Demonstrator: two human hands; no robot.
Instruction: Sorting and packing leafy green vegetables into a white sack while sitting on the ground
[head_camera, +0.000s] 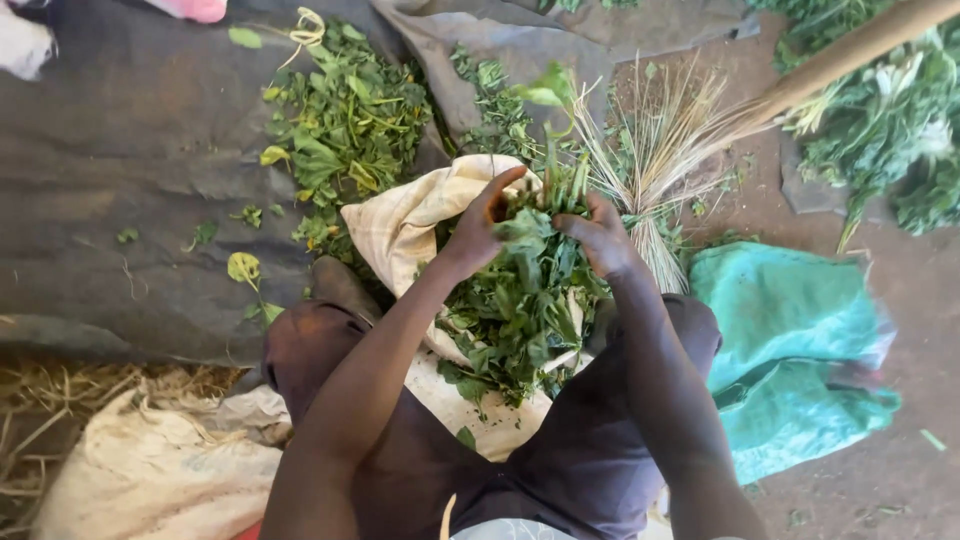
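- Bare reddish-brown dirt floor (890, 300) in even daylight.
- A dark grey tarp (130, 170) covers the ground on the left.
- Dry straw (40, 400) lies at the lower left, beside a pale sack (150, 480).

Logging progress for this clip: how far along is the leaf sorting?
Done: a loose leaf pile lies on the dark sheet. In hand: left hand and right hand grip a leafy bunch over a pale cloth. Left: more greens lie untouched at upper right.

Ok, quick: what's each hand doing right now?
Left hand: closed on the bunch of green leaves.
Right hand: closed on the same bunch, near its top.
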